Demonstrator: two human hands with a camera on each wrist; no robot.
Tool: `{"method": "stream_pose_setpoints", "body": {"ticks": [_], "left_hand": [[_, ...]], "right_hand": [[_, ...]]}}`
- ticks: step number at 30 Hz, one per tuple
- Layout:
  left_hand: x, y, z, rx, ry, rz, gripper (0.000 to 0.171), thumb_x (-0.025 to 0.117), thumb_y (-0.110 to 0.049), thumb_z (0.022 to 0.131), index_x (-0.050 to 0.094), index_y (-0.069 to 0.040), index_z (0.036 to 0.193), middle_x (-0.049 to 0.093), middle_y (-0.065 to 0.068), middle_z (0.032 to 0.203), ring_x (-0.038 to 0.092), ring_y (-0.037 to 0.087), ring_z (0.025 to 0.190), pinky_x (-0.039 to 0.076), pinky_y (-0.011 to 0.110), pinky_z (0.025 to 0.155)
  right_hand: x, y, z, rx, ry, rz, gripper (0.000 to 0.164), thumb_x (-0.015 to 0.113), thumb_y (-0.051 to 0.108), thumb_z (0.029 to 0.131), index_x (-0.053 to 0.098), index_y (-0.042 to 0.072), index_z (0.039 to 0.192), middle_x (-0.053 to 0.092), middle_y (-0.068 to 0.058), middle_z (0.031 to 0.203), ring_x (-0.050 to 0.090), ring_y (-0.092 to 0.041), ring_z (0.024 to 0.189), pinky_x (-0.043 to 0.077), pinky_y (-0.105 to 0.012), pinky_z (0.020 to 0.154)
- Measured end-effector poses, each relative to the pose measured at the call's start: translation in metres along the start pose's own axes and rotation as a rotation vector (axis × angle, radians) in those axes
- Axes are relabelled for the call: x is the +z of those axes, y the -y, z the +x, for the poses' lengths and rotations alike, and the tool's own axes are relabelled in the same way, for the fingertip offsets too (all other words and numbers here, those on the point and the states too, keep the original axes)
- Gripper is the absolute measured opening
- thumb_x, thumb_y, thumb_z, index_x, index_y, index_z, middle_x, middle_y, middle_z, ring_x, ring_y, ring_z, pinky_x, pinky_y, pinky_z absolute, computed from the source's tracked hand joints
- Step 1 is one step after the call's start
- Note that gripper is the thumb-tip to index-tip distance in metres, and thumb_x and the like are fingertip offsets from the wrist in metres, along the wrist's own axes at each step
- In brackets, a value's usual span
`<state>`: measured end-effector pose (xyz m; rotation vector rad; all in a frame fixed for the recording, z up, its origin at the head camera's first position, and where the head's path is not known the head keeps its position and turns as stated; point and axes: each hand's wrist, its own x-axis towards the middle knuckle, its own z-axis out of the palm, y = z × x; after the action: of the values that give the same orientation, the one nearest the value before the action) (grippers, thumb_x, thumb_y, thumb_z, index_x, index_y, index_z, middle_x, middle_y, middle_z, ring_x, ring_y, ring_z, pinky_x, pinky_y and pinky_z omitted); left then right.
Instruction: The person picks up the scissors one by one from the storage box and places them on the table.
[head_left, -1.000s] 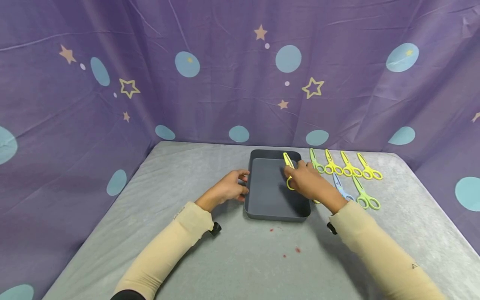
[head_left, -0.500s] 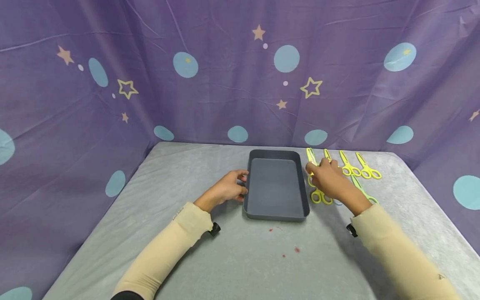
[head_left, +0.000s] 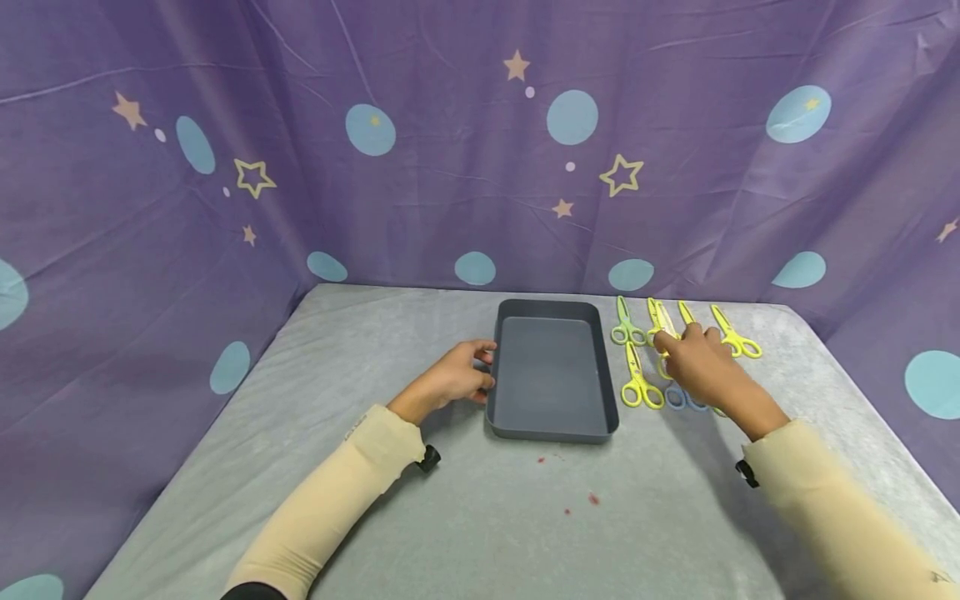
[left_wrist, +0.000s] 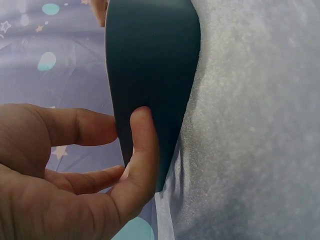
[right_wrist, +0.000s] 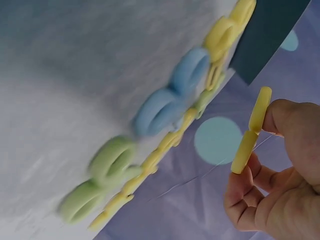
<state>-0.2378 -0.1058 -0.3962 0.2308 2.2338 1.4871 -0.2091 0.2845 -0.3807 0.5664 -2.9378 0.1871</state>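
A dark grey rectangular tray (head_left: 551, 435) lies on the table. My left hand (head_left: 457, 372) is at its left side; in the left wrist view the thumb (left_wrist: 144, 135) lies against the outer wall and the index fingertip is at the rim. My right hand (head_left: 701, 364) pinches a pair of yellow scissors (right_wrist: 260, 110) by the handles between thumb and fingers, blades pointing away. It is held over the scissors laid out right of the tray. Below it, blue scissors (right_wrist: 175, 89) and green scissors (right_wrist: 100, 172) are partly hidden by the hand in the head view.
Beside the tray's right wall lie green scissors (head_left: 627, 327) at the back and yellow scissors (head_left: 637, 385) in front. More yellow scissors (head_left: 735, 339) continue the back row to the right. A purple patterned curtain (head_left: 450, 208) hangs behind the grey cloth-covered table (head_left: 480, 525).
My right hand has moved right with the yellow scissors, from over the tray to over the rows of scissors. My left hand and the tray have stayed put.
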Motion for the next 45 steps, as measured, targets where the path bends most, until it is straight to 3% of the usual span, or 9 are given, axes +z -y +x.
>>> {"method": "stream_pose_setpoints", "body": {"ticks": [8,22,28,38,45], "left_hand": [[0.001,0.0,0.0,-0.004,0.002,-0.004,0.071,0.059,0.01,0.095,0.034,-0.005,0.159,0.042,0.019,0.145,0.06,0.024,0.075,0.063,0.039,0.07],[0.002,0.0,0.0,0.002,-0.004,-0.021,0.072,0.059,0.012,0.093,0.034,-0.003,0.159,0.042,0.021,0.143,0.061,0.024,0.074,0.063,0.037,0.068],[0.002,0.0,0.001,0.002,-0.009,-0.024,0.072,0.059,0.013,0.092,0.034,-0.002,0.159,0.042,0.022,0.143,0.061,0.024,0.076,0.064,0.038,0.07],[0.001,0.0,0.001,-0.006,-0.01,-0.012,0.073,0.059,0.012,0.092,0.035,-0.003,0.159,0.043,0.021,0.142,0.062,0.024,0.08,0.064,0.038,0.069],[0.001,-0.001,0.0,-0.006,-0.008,-0.013,0.072,0.059,0.012,0.093,0.034,-0.005,0.159,0.043,0.019,0.141,0.062,0.025,0.081,0.063,0.038,0.069]], "right_hand": [[-0.001,-0.031,-0.016,0.051,0.03,-0.005,0.026,0.064,0.005,0.093,0.059,0.007,0.118,0.052,-0.033,0.099,0.047,-0.051,0.082,0.043,-0.054,0.057],[0.001,-0.078,-0.045,0.093,0.002,-0.015,0.019,0.063,0.004,0.09,0.056,0.009,0.107,0.047,-0.028,0.085,0.044,-0.048,0.071,0.039,-0.05,0.05],[0.004,-0.093,-0.05,0.069,0.004,-0.008,0.018,0.065,0.003,0.09,0.056,0.01,0.104,0.048,-0.025,0.082,0.045,-0.044,0.068,0.039,-0.046,0.049],[0.007,-0.115,-0.061,0.013,0.076,0.015,0.018,0.068,0.003,0.091,0.058,0.011,0.103,0.049,-0.013,0.079,0.044,-0.029,0.068,0.033,-0.037,0.054],[0.009,-0.129,-0.068,-0.045,0.09,0.023,0.02,0.073,0.002,0.088,0.06,0.011,0.099,0.05,-0.008,0.078,0.045,-0.023,0.069,0.032,-0.036,0.058]]}}
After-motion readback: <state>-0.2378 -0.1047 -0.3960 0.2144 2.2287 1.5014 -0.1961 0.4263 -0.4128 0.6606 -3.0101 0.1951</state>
